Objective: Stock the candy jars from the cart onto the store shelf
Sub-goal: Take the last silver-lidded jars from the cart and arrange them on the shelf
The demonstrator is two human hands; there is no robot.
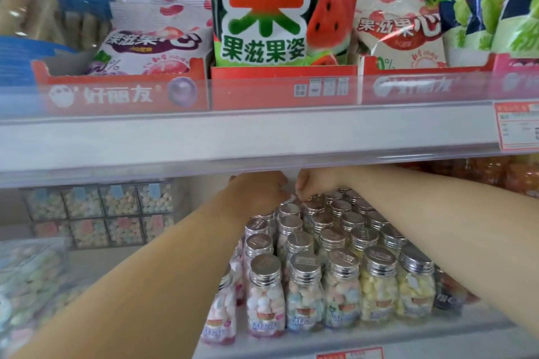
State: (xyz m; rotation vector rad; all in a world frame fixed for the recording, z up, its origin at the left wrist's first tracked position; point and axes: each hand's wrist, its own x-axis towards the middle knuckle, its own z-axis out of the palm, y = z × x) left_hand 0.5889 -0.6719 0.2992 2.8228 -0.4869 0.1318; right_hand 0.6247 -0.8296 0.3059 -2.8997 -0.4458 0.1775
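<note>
Left hand and right hand at candy jars' back row; fingers seemingly curled, hold indeterminable. Advise seating jars upright, aligned.

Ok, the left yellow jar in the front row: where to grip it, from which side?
Likely by its silver cap, from front and above: the left yellow jar stands upright, hemmed by jars beside and behind, leaving only cap and front free.

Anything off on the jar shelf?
One thing: the pink jar at the front left sits outside the rows and seems to lean left, while the other jars stand upright in straight lines. Lens distortion may add to the lean. No spill or damage shows.
</note>
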